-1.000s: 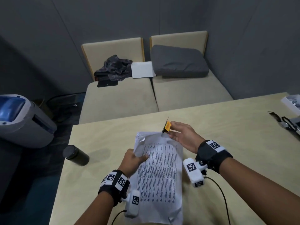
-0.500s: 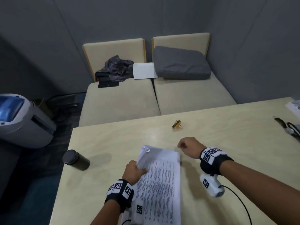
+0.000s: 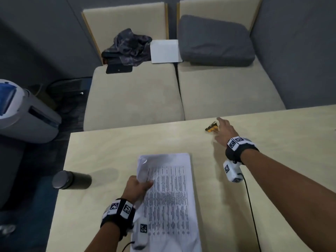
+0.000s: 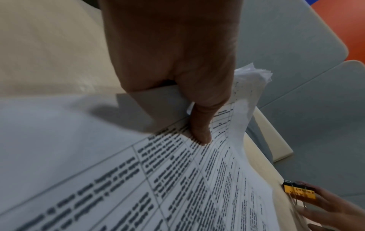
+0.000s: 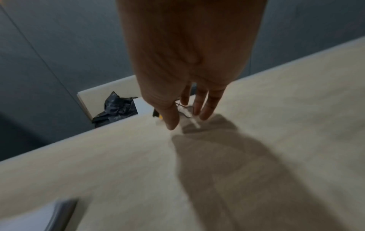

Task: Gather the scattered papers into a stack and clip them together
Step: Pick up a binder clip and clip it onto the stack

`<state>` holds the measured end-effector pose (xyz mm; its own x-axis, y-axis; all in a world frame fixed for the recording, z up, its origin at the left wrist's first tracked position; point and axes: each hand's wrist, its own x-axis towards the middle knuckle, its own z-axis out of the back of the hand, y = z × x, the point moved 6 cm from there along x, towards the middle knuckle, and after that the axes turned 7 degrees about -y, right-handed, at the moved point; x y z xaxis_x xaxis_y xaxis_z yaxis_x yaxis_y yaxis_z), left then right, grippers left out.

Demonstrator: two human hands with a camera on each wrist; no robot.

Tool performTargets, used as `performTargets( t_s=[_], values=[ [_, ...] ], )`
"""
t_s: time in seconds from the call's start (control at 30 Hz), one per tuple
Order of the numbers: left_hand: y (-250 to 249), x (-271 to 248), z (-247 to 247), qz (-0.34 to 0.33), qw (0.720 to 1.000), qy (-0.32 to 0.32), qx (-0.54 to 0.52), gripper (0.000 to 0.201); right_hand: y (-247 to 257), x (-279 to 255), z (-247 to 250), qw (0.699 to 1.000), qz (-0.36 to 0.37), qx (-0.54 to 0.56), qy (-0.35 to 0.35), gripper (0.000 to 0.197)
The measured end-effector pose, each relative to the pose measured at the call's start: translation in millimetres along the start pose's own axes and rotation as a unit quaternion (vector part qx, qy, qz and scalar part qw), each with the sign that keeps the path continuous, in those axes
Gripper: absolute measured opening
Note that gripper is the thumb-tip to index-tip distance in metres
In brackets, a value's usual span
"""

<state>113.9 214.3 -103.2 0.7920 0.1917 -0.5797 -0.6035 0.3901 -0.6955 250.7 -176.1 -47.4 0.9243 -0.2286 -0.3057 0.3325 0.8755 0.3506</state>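
A stack of printed papers [image 3: 169, 193] lies on the pale wooden table [image 3: 112, 146], its top left corner curled up. My left hand [image 3: 139, 185] grips the stack's left edge, thumb on the top sheet [image 4: 199, 132]. A yellow and black binder clip [image 3: 211, 128] lies near the table's far edge. My right hand [image 3: 221, 127] is stretched out beside it, fingers straight and at the clip. The left wrist view has the clip [image 4: 298, 193] against the right hand's fingers [image 4: 331, 207]. In the right wrist view my right hand [image 5: 187, 114] hovers over the clip's wire handles [image 5: 185, 111].
A dark cylindrical bottle [image 3: 71, 180] lies on the table's left edge. Beyond the table is a beige bench [image 3: 134, 99] with a grey cushion [image 3: 214, 42], dark clothing [image 3: 129, 46] and a white sheet [image 3: 165, 51]. A grey appliance [image 3: 27, 115] stands on the floor at left.
A second ago my right hand held the clip at the stack's top edge. The clip then lay farther off on the table, and my right hand has now reached out to it.
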Motion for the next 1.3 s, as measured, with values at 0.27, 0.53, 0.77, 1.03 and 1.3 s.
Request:
performTargets(
  t_s=[0.27,0.53,0.77,1.03,1.3],
  values=[
    [-24.6,15.2,-20.6,0.046,0.998,0.049,0.004,0.033,26.4,-6.5,-40.6,0.995,0.083,0.021,-0.051,0.029],
    [-18.0,11.0,-27.4,0.066,0.998,0.012,0.005,0.046,54.1,-37.9,-27.1,0.986,0.152,0.073,-0.01,0.015],
    [-0.4,-22.3,-30.8,0.05,0.996,0.007,-0.079,0.059,70.8,-90.3,-35.1,0.943,-0.008,0.3,0.145,0.023],
    [12.7,-54.9,-30.7,0.007,0.988,0.07,-0.137,0.044,88.7,-123.5,-12.9,0.968,0.103,0.163,0.157,0.015],
    [27.8,-57.9,-29.6,-0.014,0.998,0.041,-0.036,0.046,80.5,-155.9,-29.4,0.965,0.189,-0.053,0.175,0.036]
  ],
)
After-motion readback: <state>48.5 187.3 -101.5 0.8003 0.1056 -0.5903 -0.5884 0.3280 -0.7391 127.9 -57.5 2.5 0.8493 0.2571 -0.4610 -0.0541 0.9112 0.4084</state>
